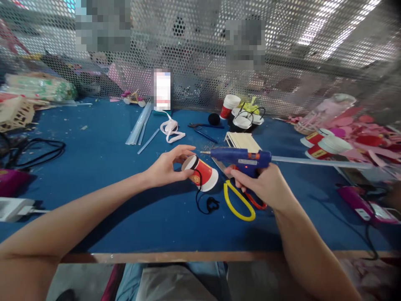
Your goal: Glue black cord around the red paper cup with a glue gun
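Note:
My left hand [167, 167] holds a red and white paper cup [203, 172] on its side, its base turned toward a glue gun's tip. A black cord [206, 202] loops around the cup and trails onto the blue table [103, 167]. My right hand [261, 186] grips the blue glue gun [241, 158], nozzle pointing left at the cup's base, a clear glue stick [316, 161] jutting out its back. Scissors with a yellow and a red handle [239, 202] lie under my right hand.
A stack of wooden sticks [242, 141] lies behind the gun. More paper cups [230, 106] and lids stand at the back, others [319, 144] with pink cut-outs at right. Clear glue sticks [139, 124], white ribbon [171, 129], black cables [34, 150] at left. A perforated metal screen [200, 54] closes the back.

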Tool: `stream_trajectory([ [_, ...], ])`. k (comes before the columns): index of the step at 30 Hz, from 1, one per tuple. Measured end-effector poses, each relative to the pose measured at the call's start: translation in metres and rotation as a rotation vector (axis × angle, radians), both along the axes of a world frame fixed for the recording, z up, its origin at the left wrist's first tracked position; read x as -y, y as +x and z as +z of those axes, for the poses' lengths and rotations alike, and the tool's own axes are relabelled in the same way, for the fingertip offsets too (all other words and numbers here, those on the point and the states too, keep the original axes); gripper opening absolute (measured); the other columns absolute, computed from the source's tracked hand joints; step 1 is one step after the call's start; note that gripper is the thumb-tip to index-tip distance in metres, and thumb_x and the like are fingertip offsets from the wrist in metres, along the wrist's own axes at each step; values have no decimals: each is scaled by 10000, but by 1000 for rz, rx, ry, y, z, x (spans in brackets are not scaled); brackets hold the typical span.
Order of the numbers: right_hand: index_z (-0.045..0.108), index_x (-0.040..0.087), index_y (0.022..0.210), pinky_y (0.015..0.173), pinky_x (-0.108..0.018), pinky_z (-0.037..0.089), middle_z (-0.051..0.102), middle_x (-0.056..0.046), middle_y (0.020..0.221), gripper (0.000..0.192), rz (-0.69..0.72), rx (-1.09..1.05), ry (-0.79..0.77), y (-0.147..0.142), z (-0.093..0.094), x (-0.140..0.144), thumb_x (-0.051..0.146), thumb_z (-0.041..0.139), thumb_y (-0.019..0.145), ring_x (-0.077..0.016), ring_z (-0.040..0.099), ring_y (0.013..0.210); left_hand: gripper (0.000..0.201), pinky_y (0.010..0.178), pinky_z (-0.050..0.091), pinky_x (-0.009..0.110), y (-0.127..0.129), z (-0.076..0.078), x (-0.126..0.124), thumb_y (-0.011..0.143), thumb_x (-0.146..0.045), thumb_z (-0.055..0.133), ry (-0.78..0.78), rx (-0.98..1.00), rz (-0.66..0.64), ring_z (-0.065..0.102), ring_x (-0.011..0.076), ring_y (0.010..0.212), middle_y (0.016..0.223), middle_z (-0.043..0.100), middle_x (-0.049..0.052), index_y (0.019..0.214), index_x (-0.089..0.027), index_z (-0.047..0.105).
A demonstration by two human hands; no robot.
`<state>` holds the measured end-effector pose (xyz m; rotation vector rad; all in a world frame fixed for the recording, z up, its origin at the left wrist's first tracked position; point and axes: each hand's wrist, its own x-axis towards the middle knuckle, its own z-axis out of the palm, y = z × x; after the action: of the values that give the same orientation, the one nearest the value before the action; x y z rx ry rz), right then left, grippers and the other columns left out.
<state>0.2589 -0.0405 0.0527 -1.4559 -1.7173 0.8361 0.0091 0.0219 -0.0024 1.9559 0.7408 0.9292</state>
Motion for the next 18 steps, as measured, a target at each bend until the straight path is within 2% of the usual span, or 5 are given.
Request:
stream_trajectory([
  [2,603,219,610,399,-268,476,586,22,470,199,-17,59,14,-2,-4,3,367,662,728,-136,541,402,590,871,528,376,0,-2,-2,719,-235,667,4,5,9,631,188,957,1119,629,122,1254,-172,426],
  [4,561,232,544,399,-292,472,572,20,450,236,-14,162,88,-2,-10,3,354,657,722,-151,536,397,588,872,531,371,0,-2,-3,723,-235,666,6,11,12,635,185,955,1111,635,119,1255,-173,423],
  [9,616,237,614,444,-350,484,593,-8,503,189,18,328,284,0,-20,3,361,591,754,-194,568,448,576,866,536,378,0,-2,-4,731,-247,663,-15,27,9,643,188,953,1099,647,116,1247,-169,421],
  [15,694,258,774,508,-361,497,608,-36,538,157,157,458,450,6,-13,4,343,563,778,-233,618,564,594,865,536,388,0,-2,-4,722,-256,673,-26,22,19,643,207,975,1099,645,125,1247,-154,415],
  [18,693,270,828,531,-372,506,599,-36,529,184,165,464,466,6,-11,5,363,541,783,-246,628,593,591,866,535,392,0,-3,-4,723,-261,673,-23,19,26,644,211,975,1096,645,123,1245,-158,415],
])
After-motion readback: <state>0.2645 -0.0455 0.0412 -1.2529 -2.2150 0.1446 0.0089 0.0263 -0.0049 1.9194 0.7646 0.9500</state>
